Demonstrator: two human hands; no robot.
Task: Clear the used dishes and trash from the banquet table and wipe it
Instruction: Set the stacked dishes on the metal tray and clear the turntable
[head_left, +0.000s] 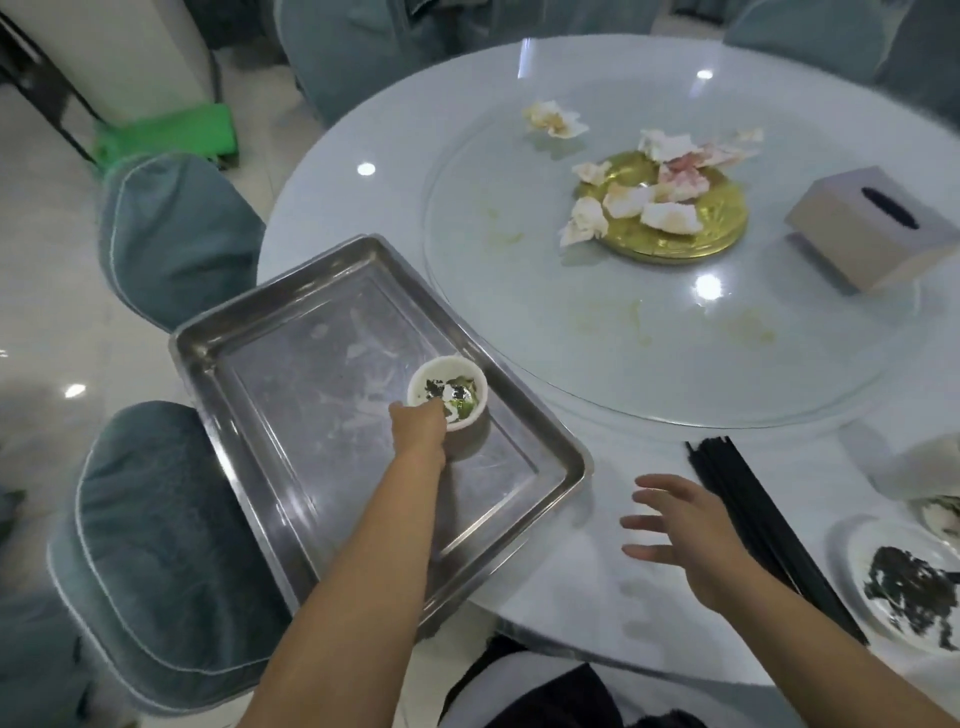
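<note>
My left hand (420, 430) grips a small white bowl (451, 389) with dark green leftovers, just above the floor of a steel tray (291, 364) that overhangs the table's left edge. My right hand (680, 535) hovers open over the white table (597, 587), fingers spread, holding nothing. A bundle of black chopsticks (748, 514) lies just right of that hand. A white plate (883, 582) with dark scraps sits at the right edge. On the glass turntable (623, 338), crumpled used napkins (639, 200) lie on and around a gold disc (691, 234).
A grey tissue box (872, 228) stands on the turntable's right side. Another dish (940, 512) shows at the far right edge. Yellowish smears mark the glass. Blue-covered chairs (166, 545) crowd the table's left side, and a green object (171, 135) lies on the floor beyond.
</note>
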